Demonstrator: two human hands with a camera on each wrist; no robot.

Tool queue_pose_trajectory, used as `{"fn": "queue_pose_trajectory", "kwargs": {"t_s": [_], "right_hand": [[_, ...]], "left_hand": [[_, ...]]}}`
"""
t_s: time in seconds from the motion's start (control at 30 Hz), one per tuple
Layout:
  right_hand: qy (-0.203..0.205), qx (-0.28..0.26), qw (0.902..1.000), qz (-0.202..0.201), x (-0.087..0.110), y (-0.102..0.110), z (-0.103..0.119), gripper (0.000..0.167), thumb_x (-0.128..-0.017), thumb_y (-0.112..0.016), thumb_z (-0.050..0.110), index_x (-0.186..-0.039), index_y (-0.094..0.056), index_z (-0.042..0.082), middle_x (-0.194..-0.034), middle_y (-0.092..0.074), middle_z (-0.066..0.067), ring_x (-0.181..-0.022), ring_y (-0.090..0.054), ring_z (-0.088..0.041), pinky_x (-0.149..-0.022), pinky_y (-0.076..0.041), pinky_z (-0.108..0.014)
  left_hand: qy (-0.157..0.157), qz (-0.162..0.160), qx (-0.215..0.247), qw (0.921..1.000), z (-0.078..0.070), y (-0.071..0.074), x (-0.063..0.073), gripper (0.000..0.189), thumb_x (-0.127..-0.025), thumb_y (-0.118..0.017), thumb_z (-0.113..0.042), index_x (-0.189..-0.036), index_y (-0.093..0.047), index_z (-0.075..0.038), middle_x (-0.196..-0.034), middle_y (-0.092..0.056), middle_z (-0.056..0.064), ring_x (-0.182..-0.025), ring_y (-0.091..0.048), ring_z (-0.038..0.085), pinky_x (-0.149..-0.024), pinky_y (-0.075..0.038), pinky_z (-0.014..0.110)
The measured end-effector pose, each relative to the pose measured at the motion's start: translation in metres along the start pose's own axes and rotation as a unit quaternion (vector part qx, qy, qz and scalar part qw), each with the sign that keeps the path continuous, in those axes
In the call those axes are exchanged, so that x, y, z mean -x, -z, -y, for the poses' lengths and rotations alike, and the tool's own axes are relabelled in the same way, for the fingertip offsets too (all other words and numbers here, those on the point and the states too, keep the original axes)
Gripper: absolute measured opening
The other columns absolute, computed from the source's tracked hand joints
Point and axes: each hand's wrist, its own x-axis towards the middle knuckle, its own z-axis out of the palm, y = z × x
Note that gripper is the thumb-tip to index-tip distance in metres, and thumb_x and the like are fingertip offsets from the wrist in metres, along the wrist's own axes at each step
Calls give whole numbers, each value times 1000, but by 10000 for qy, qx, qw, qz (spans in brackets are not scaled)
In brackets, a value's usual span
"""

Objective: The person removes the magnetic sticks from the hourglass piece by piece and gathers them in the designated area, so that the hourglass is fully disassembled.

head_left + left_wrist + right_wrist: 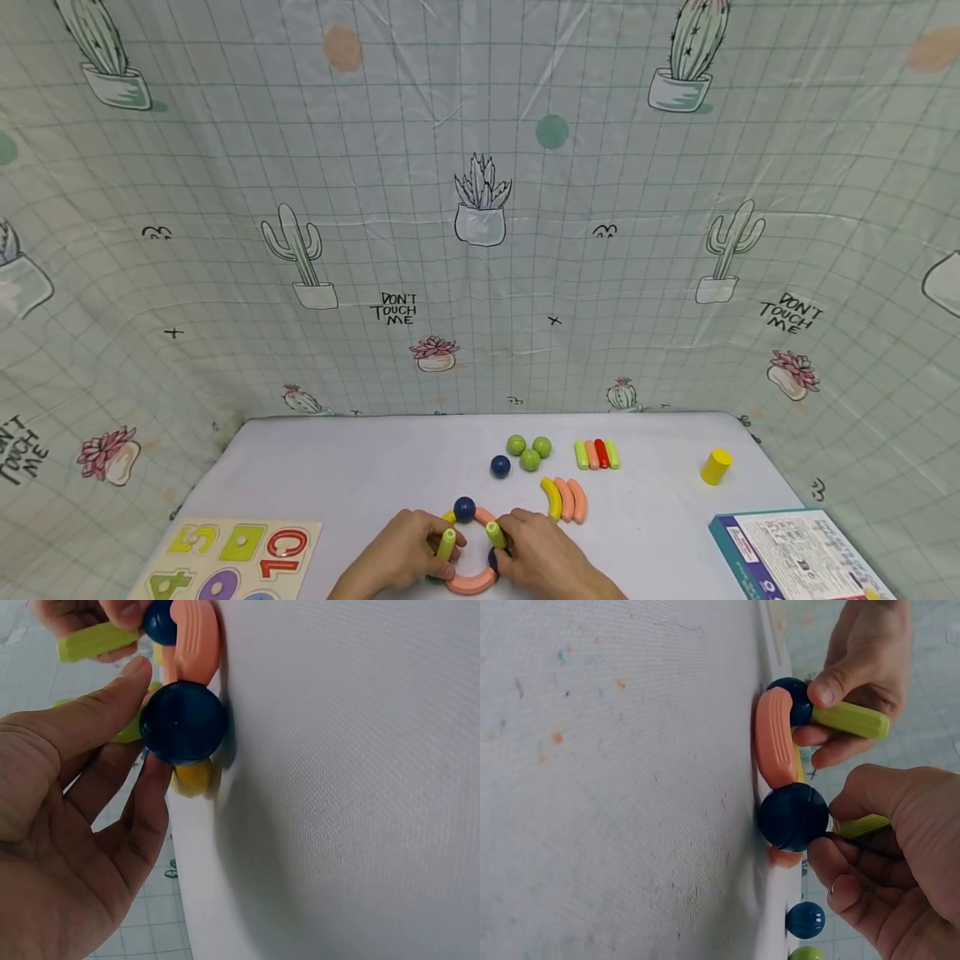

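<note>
A ring of curved sticks lies on the table, with a salmon stick [472, 582] at the near side, and dark blue balls [465, 509] at its joints. My left hand [408, 547] pinches a light green straight stick [446, 544] that stands up from the left ball [183, 723]. Opposite it, my right hand [546, 554] pinches another green stick [495, 535] right at the right ball [793, 817]. A yellow curved stick [193, 780] joins the left ball, partly hidden by the hand in the head view.
Beyond the ring are a loose blue ball [500, 467], several green balls [530, 460], short straight sticks [597, 454] and curved sticks [565, 500]. A yellow cylinder [716, 467] and a box [798, 554] stand right. A number puzzle board [311, 533] lies left.
</note>
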Motion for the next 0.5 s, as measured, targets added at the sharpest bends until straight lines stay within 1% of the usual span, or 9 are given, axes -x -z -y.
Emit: {"fn": "queue_pose_trajectory", "kwargs": {"t_s": [0.17, 0.3, 0.4, 0.5], "right_hand": [[38, -42, 10000, -67, 0, -1, -2, 10, -87, -74, 20, -89, -65, 19, -75, -46, 14, -64, -42, 1, -56, -41, -17], [26, -193, 9998, -61, 1, -2, -4, 9, -90, -72, 25, -88, -64, 19, -75, -46, 14, -63, -43, 1, -55, -40, -17], [-74, -372, 9993, 16, 1, -1, -6, 11, -92, -71, 28, -90, -65, 20, -77, -48, 15, -65, -44, 1, -56, -41, -18], [-254, -633, 9976, 119, 1, 3, -8, 13, -93, -71, 29, -98, -68, 18, -80, -51, 15, -67, -46, 1, -57, -43, -20]], "left_hand": [[-40, -33, -25, 10000, 0, 0, -1, 25, -72, -89, -10, -94, -78, -13, -79, -73, -11, -74, -62, 2, -72, -49, 26], [-15, -28, -74, 10000, 1, 0, -1, 25, -72, -89, -10, -94, -78, -14, -79, -73, -11, -73, -61, 2, -72, -49, 26], [36, -5, -64, 10000, 1, 0, -2, 23, -73, -88, -10, -93, -78, -14, -77, -72, -11, -71, -60, 4, -68, -48, 25], [70, 1, -11, 10000, 1, -1, -1, 19, -74, -88, -9, -90, -78, -14, -75, -71, -11, -69, -60, 5, -65, -47, 25]]}}
